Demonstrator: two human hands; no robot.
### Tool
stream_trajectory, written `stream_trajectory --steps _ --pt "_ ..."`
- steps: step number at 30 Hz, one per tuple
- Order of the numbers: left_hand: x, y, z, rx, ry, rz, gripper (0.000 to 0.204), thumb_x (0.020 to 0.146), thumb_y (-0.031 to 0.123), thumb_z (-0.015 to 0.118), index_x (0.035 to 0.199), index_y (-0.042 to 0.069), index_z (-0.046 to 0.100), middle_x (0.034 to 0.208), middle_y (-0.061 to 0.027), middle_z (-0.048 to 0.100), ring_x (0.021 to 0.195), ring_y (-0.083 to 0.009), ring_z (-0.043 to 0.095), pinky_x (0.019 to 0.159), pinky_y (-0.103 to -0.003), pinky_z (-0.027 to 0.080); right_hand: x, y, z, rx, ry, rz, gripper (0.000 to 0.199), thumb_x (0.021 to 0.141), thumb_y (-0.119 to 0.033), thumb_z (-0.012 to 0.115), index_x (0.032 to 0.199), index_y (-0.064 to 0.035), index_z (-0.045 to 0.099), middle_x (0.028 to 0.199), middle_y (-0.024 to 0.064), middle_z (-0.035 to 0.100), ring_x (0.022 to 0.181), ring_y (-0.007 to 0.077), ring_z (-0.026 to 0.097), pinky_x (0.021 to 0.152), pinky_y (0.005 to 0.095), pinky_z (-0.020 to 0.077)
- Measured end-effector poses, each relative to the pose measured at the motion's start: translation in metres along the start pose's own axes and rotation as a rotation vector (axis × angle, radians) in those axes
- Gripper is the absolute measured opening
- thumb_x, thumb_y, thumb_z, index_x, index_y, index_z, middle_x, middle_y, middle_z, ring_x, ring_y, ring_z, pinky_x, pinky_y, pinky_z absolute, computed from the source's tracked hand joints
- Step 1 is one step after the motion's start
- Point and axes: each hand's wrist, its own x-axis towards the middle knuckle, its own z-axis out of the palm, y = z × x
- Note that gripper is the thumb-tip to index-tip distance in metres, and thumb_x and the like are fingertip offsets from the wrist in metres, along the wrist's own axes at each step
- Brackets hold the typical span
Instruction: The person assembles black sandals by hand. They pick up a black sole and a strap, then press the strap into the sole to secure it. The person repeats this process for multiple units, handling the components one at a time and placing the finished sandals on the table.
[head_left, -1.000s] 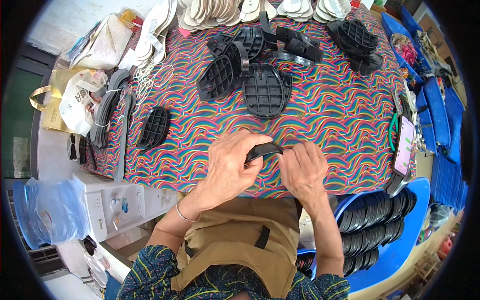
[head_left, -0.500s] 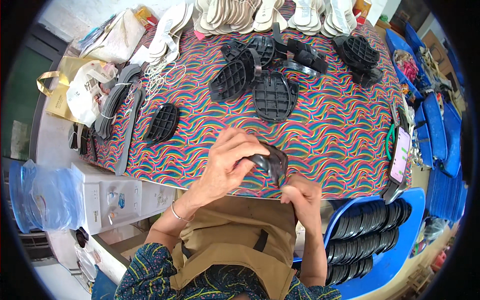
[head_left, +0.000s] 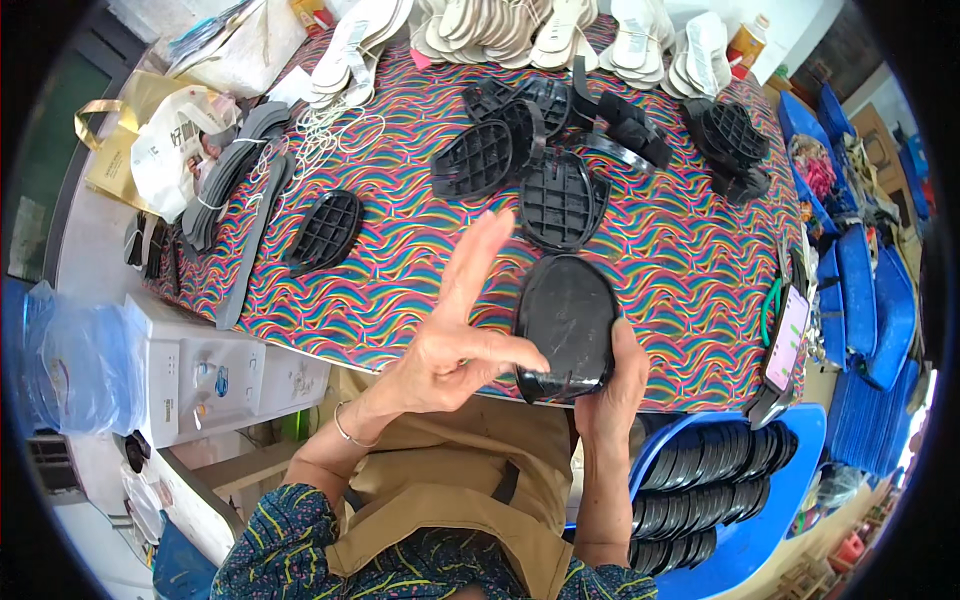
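- The right hand point(head_left: 610, 385) is closed around the heel end of a black sole point(head_left: 565, 325).
- The left hand point(head_left: 450, 340) is spread open, one finger touching the sole.

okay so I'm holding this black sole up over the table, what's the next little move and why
Probably bring the left hand back onto the black sole. Only the right hand grips it, at its near end, while the left hand's fingers are spread open beside it, one fingertip just reaching its edge. A second grip would steady it.
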Motion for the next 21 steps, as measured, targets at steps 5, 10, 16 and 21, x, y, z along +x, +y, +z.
stream_trajectory --steps 5,10,16,21 --pt "-0.005 0.002 0.03 -0.864 0.285 -0.449 0.055 0.099 0.019 0.057 0.146 -0.004 0.039 0.15 -0.0191 0.039 0.137 -0.028 0.043 0.114 -0.041 0.032 -0.005 0.009 0.004 -0.033 0.059 -0.268 0.041 0.103 -0.03 0.049 0.121 0.0063 0.059 0.108 0.01 0.066 0.096 0.0152 0.063 0.083 0.0307 0.0508" --pt "-0.026 0.005 0.049 -0.532 0.225 -0.652 0.034 0.102 0.023 0.05 0.119 -0.005 0.056 0.108 -0.0119 0.061 0.099 -0.0182 0.057 0.088 -0.032 0.044 -0.006 0.023 0.008 -0.125 0.21 -0.349 0.041 0.103 -0.034 0.048 0.119 0.0034 0.058 0.106 0.009 0.064 0.093 0.0156 0.063 0.079 0.0308 0.0517" --pt "-0.015 0.01 0.05 -0.106 0.27 -0.401 0.03 0.103 0.025 0.049 0.095 -0.003 0.055 0.07 -0.0069 0.041 0.063 -0.0148 0.043 0.057 -0.032 0.037 -0.01 0.037 0.016 -0.112 0.295 -0.445 0.036 0.101 -0.035 0.051 0.106 -0.0006 0.06 0.1 0.0085 0.064 0.087 0.0171 0.065 0.074 0.0326 0.0541" --pt "-0.006 0.006 0.047 -0.522 0.28 -0.663 0.031 0.105 0.028 0.05 0.092 0.0 0.056 0.075 0.0041 0.046 0.071 -0.0053 0.041 0.06 -0.026 0.037 -0.012 0.033 0.009 -0.399 0.186 -0.51 0.048 0.103 -0.04 0.042 0.123 0.0021 0.056 0.105 0.0093 0.063 0.093 0.0175 0.063 0.078 0.0303 0.0512"
